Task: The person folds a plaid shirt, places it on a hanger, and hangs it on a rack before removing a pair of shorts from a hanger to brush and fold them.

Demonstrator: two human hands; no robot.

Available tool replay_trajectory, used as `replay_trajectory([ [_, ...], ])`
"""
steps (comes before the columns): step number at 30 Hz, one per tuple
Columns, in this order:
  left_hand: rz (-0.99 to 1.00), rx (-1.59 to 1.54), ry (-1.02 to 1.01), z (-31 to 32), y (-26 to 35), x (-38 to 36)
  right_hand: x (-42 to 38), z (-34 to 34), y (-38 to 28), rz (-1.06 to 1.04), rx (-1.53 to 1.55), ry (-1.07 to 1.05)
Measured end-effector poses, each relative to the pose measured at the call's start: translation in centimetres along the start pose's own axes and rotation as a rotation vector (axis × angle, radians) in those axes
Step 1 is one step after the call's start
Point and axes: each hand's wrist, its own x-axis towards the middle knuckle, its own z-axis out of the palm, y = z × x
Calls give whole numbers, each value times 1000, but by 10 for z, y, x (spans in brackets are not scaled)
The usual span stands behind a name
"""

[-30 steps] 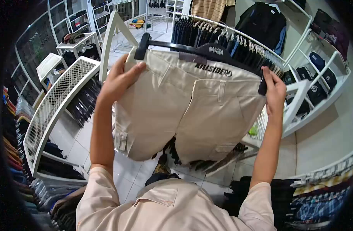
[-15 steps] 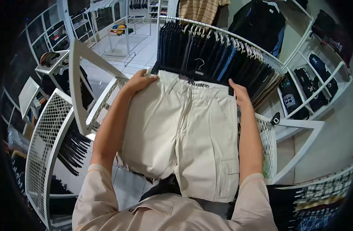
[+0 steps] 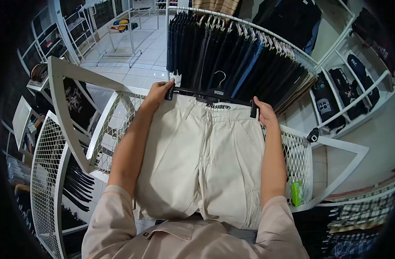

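A pair of cream shorts [image 3: 206,155] lies flat on a white mesh shelf [image 3: 297,155], clipped to a black hanger [image 3: 214,94] with a metal hook. My left hand [image 3: 159,92] grips the hanger's left clip end and the waistband corner. My right hand [image 3: 261,113] holds the right clip end. A black label with white lettering sits at the waistband centre. The shorts' legs reach down to my chest.
A curved white rail [image 3: 266,32] of dark hanging trousers stands just behind the shelf. A small green item [image 3: 297,193] rests on the mesh at right. White shelves with caps [image 3: 352,69] line the right wall. More mesh racks [image 3: 46,172] stand at left.
I have lowered the shorts from mid-air down flat onto the mesh shelf; both hands stayed on the hanger ends and my view tipped forward over the rack.
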Motion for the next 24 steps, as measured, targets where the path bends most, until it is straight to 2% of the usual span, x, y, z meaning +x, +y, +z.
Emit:
replay_trajectory([
  [5, 32, -52, 13, 6, 21, -21, 1, 11, -7, -138, -70, 3],
  [9, 56, -219, -20, 1, 13, -11, 17, 20, -14, -257, -82, -1],
  [12, 135, -348, -57, 2, 8, -2, 23, 25, -15, -354, -78, -21],
  [16, 316, -346, 66, 9, 4, 16, 19, 33, -13, -460, -118, 46],
  [19, 286, -419, 52, 8, 8, 18, 13, 37, -21, -506, -128, 49],
  [24, 271, -318, -72, -9, 32, 2, -16, 41, -40, -542, -157, 14],
])
